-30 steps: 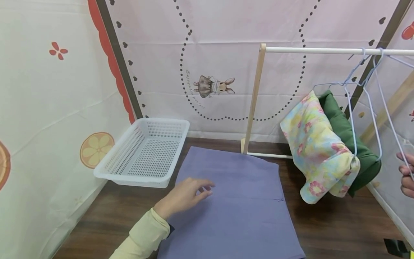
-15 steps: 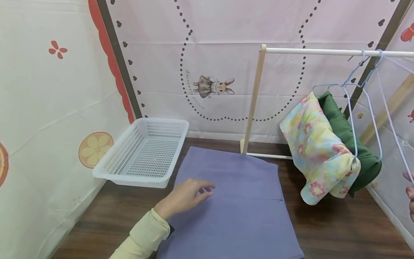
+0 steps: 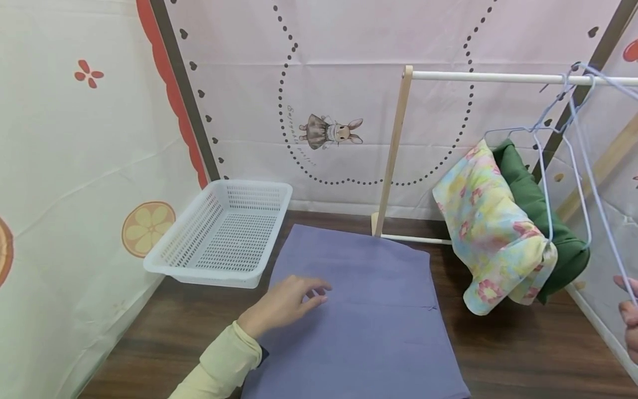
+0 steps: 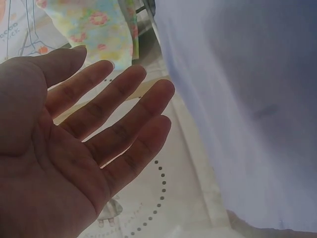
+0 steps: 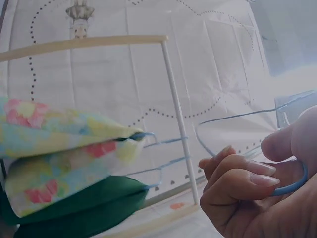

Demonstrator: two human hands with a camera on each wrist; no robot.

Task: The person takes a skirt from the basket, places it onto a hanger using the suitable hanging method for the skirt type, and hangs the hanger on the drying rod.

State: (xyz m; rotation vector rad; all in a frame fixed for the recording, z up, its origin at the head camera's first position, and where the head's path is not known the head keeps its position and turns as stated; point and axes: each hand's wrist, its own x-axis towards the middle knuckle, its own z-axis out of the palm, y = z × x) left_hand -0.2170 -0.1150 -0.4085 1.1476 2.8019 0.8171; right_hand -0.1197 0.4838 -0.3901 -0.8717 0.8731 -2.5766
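Note:
My left hand [image 3: 286,302] hovers with relaxed, slightly bent fingers over a purple cloth [image 3: 369,332] spread on the floor. The left wrist view shows its palm [image 4: 59,163] holding nothing. At the right edge of the head view, my right hand [image 3: 630,324] is partly cut off. It grips a light-blue wire hanger [image 3: 600,208], whose bent end curls through the fingers in the right wrist view. The hanger's upper end overlaps the white rail [image 3: 488,76]; I cannot tell whether it hooks on. Beside it hang a floral cloth [image 3: 490,233] and a green cloth [image 3: 523,194] on hangers.
A white perforated basket [image 3: 234,238] stands left of the purple cloth. The rack's wooden post [image 3: 394,155] rises behind the cloth, near the printed back curtain [image 3: 329,50]. Dark wood flooring [image 3: 518,354] shows at the right.
My right hand has moved lower, still gripping the hanger. The hanger's upper end has come up from below the rail to overlap it. My left hand has stayed in place.

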